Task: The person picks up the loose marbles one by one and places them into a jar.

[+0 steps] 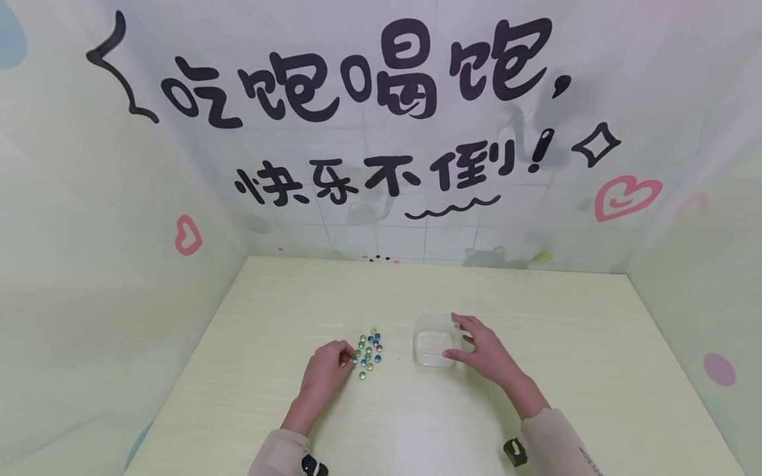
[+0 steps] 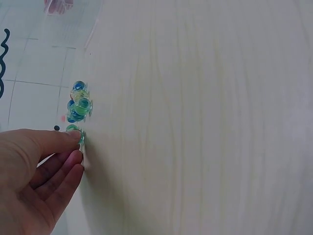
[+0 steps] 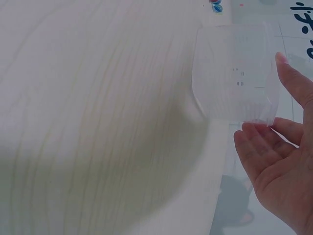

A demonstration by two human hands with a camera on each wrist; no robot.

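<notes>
Glass marbles (image 1: 368, 351) in green, blue and yellowish tones lie in a loose group on the table, just right of my left hand (image 1: 326, 369). In the left wrist view, that hand's thumb and forefinger pinch a green marble (image 2: 79, 137) at the near side of the group. The forefinger is mostly hidden behind the thumb. My right hand (image 1: 481, 348) holds a clear plastic box (image 1: 433, 350) by its right side, thumb at the near part and fingers at the far part. The box stands upright on the table, and no marbles show inside it.
The pale wood-grain table (image 1: 417, 423) is bordered by white printed curtains at the back (image 1: 369, 231) and both sides. The box stands a short way right of the marbles. Black bands (image 1: 515, 452) sit at the wrists.
</notes>
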